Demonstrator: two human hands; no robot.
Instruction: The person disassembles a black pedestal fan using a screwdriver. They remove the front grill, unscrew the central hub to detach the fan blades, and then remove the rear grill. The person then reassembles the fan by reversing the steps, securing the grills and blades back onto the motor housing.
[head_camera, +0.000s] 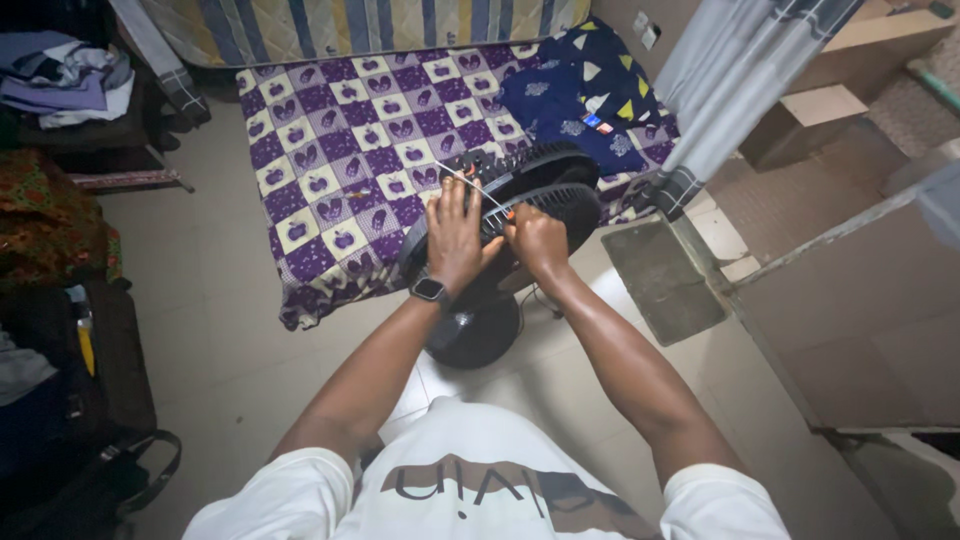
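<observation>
— What are your fingers doing right now?

— Your right hand (537, 240) is closing around the orange handle of a thin screwdriver (478, 190), fingers curled tight on it. Your left hand (455, 232) is lying flat on the black fan (520, 200), fingers spread wide and pressing on the grille rather than gripping anything. A dark wristwatch (430, 290) is sitting on your left wrist.

— Which way is the screwdriver pointing?

— Its long axis is running from your right fist up and to the left, with the metal tip crossing above your left fingers toward the far left corner of the mattress (340, 150). I cannot tell whether the tip is touching the grille.

— And the fan?

— There is one fan, and you are working on it over the tiled floor (220, 340), just beside the near right corner of the mattress. Its head is tilting back so that the two grille halves are facing up at you, and its round base (478, 335) is resting on the floor below your wrists.

— What else is lying around?

— One purple checked sheet is covering the mattress, one dark blue patterned cloth (575, 100) is lying at its far right corner, and one grey mat (662, 280) is lying on the floor to your right. One pile of clothes (65, 80) is sitting at the far left.
</observation>
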